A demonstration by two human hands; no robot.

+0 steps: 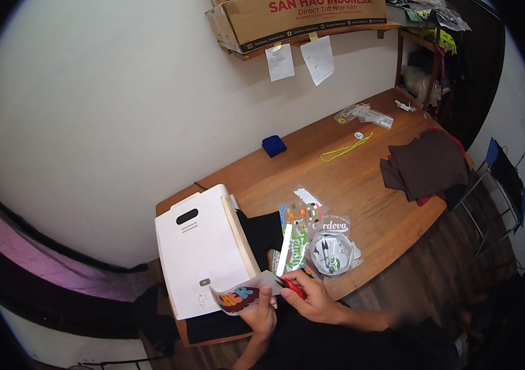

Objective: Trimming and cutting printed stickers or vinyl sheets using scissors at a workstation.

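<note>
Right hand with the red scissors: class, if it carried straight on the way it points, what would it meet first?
Probably the printed film sheet that the left hand holds; the right hand points its red scissors left at it. Depth is unclear.

bare forearms, blk clothing, no gloves

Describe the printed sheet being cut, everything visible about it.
The sheet is a thin, flexible film, pale and glossy, printed with rounded letters in orange, blue and dark red. It curls slightly and is held above the table's near edge, over black cloth. The left hand pinches its lower edge; the right hand works red-handled scissors at its right end. Its left tip overlaps the white board. Finer print detail is too small to tell.
</note>
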